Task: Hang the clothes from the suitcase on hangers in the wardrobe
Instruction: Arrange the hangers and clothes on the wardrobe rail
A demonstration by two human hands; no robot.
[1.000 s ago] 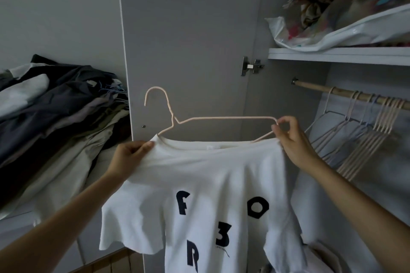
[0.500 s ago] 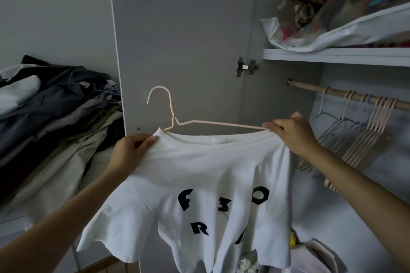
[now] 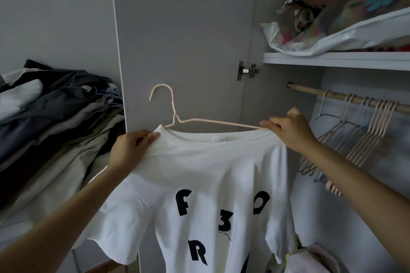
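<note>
Shirt and hanger are being joined here; this is the step in hand, as I judge it. The white T-shirt point(image 3: 199, 184) with black letters hangs in front of the open wardrobe door point(image 3: 184, 40), and the pale pink wire hanger point(image 3: 175, 115) sits partly inside its neck opening, with the hook standing free above the collar; the left hand point(image 3: 131, 150) grips the cloth at the left shoulder, and the right hand point(image 3: 290, 131) pinches the right end of the hanger together with the right shoulder of the shirt. The right arm of the hanger is visible above the collar, so the shirt seems not fully seated. The next move, I think, calls for pulling the cloth over this end, then taking the hook and carrying it to the wooden rail point(image 3: 350, 97) at the right; there the empty hangers point(image 3: 363, 131) are crowded, so a free place on the rail must be chosen.
</note>
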